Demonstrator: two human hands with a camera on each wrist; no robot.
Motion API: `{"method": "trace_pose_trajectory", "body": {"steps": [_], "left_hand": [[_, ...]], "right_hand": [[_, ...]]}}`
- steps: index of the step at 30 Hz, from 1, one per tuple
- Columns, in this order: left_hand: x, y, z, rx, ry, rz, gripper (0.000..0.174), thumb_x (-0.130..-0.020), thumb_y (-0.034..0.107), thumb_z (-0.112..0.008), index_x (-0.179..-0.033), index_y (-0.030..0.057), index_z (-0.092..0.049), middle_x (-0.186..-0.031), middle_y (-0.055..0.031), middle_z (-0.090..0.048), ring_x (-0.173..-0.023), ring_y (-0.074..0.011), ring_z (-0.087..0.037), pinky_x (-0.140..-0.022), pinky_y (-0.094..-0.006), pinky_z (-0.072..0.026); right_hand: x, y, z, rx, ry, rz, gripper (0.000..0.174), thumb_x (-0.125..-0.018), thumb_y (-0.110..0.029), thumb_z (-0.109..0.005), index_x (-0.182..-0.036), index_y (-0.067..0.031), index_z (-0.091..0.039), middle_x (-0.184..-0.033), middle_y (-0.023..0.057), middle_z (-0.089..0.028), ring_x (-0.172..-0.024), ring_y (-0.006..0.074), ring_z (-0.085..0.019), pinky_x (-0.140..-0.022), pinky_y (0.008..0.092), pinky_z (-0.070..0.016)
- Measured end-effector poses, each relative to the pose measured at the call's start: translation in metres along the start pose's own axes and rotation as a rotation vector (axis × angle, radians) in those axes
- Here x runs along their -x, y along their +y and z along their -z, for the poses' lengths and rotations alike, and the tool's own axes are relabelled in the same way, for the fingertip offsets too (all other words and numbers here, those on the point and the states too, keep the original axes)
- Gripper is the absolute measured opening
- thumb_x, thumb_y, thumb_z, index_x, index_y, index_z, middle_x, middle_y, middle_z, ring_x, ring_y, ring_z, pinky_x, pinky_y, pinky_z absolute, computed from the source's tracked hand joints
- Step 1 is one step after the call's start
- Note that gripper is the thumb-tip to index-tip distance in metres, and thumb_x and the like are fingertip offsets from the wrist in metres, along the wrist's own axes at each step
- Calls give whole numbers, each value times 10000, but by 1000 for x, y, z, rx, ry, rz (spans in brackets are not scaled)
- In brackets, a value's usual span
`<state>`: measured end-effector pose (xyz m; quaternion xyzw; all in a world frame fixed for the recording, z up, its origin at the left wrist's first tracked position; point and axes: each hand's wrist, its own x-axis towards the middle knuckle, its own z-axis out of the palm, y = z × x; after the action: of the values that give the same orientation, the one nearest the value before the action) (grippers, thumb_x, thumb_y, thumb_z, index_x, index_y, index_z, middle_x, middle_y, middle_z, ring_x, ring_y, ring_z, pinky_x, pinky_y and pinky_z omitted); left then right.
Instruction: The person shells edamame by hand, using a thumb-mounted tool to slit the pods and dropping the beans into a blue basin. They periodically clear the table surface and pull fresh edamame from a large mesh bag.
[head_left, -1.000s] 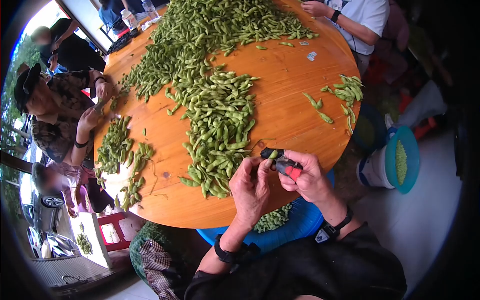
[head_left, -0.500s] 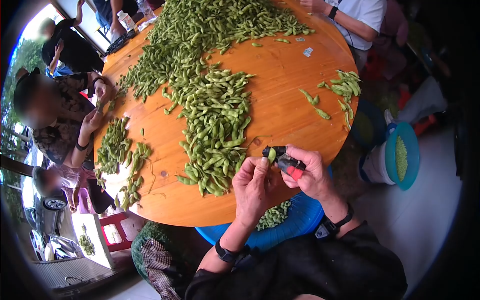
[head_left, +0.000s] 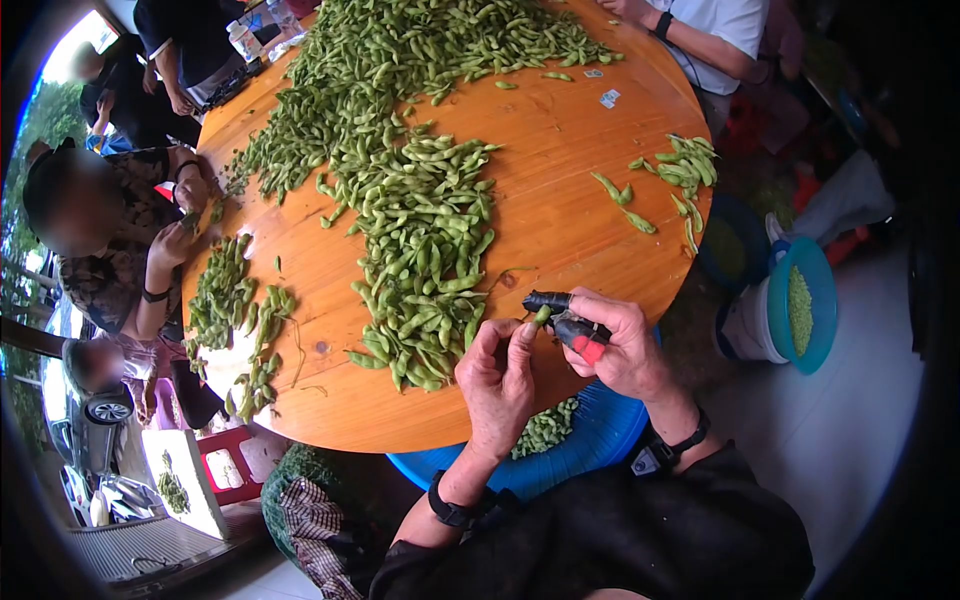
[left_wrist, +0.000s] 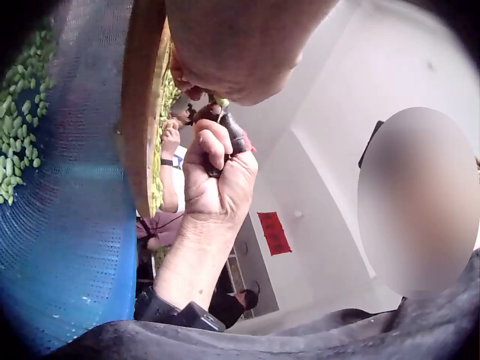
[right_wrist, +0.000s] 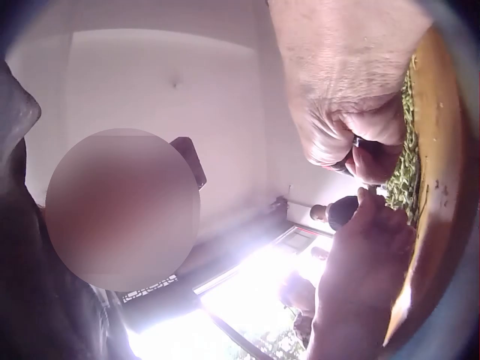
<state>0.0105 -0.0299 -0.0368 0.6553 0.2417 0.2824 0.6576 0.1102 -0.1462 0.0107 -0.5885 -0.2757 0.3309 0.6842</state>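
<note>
A green soybean pod [head_left: 543, 314] is held between both hands over the near table edge. My left hand [head_left: 497, 395] pinches it between thumb and forefinger. My right hand [head_left: 628, 350] pinches its other side; black coverings [head_left: 548, 300] sheathe the thumb and forefinger, with a red patch [head_left: 587, 348] near the thumb. The other right fingers curl into the palm, as the left wrist view shows. Below the hands, a blue basket [head_left: 600, 440] holds shelled green beans [head_left: 545, 428]. Left of the hands lies a long heap of pods [head_left: 420, 240].
The round wooden table [head_left: 560, 200] carries small pod piles at its left and right sides. A person in a patterned shirt [head_left: 100, 270] handles pods on the left; another in white [head_left: 725, 40] sits at the far right. A teal basin [head_left: 815, 330] of beans rests on a bucket.
The pod has shifted slightly between the fingertips, and both hands stay close together. At the far left of the table, a person in dark clothes has moved beside the edge.
</note>
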Motion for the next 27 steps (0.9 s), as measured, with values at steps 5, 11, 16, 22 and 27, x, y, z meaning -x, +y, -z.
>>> {"method": "trace_pose_trajectory", "body": {"steps": [5, 11, 16, 22, 27], "left_hand": [[-3, 15, 4, 638, -190, 387, 170, -989, 170, -556, -893, 31, -576, -671, 5, -507, -531, -69, -424, -480, -206, -352], [-3, 19, 4, 925, -377, 501, 189, -977, 178, -576, -981, -8, -611, -722, -34, -557, -595, -128, -533, -507, -236, -410], [0, 28, 3, 558, -260, 292, 108, -964, 97, -587, -961, -6, -620, -790, -51, -633, -648, -112, -573, -565, -236, -462], [2, 22, -5, 379, -131, 177, 113, -948, 111, -615, -903, 7, -618, -723, -46, -631, -605, -104, -580, -527, -228, -452], [6, 21, -5, 344, -124, 201, 103, -943, 105, -632, -894, 14, -623, -761, -14, -630, -617, -51, -534, -552, -186, -417]], "right_hand": [[-3, 6, 15, -154, -116, -35, 237, -899, 17, -487, -1101, 59, -603, -730, -9, -480, -567, 28, -452, -490, 188, -358], [-4, 3, 18, -442, -248, -60, 254, -935, -51, -477, -1136, 49, -596, -661, -28, -475, -559, 12, -413, -489, 177, -333], [3, -10, 10, -198, -76, -104, 193, -927, -80, -508, -1054, 26, -608, -644, -49, -471, -563, 16, -445, -489, 187, -355], [11, 5, 9, -198, -83, -131, 92, -895, -65, -508, -853, -8, -566, -622, -37, -488, -537, 24, -445, -479, 194, -356], [11, -1, 4, -162, -11, -118, 103, -887, -37, -506, -869, 9, -597, -628, -29, -498, -542, 22, -449, -480, 202, -365]]}}
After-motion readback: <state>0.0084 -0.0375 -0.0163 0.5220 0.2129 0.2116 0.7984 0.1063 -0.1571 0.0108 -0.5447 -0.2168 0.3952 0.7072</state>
